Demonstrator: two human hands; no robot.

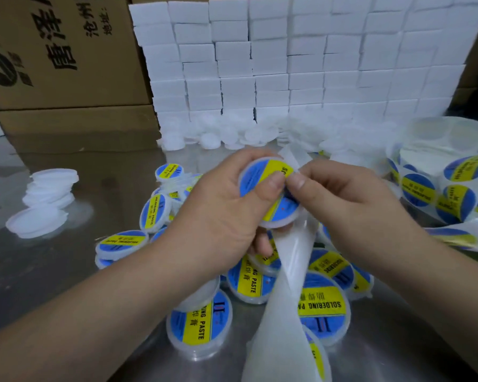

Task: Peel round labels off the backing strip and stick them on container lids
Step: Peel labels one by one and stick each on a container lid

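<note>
Gripping a translucent round plastic lid (280, 224) above the pile of labelled lids (323, 304), your left hand (221, 216) thumbs its blue-and-yellow round label (257, 177) flat — your right hand (342, 205) pinches the label's edge.

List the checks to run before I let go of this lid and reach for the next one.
1. Label on held lid: ok.
2. Label edges flat: cannot tell; thumbs of the left hand and right hand cover part.
3. Grip on lid: ok, left hand fingers curl round it.
4. Backing strip at hand: ok, it hangs between the hands.
5. Bare lids in stock: ok, stacked at left.
6. Label roll stocked: ok, labels show at right.
</note>
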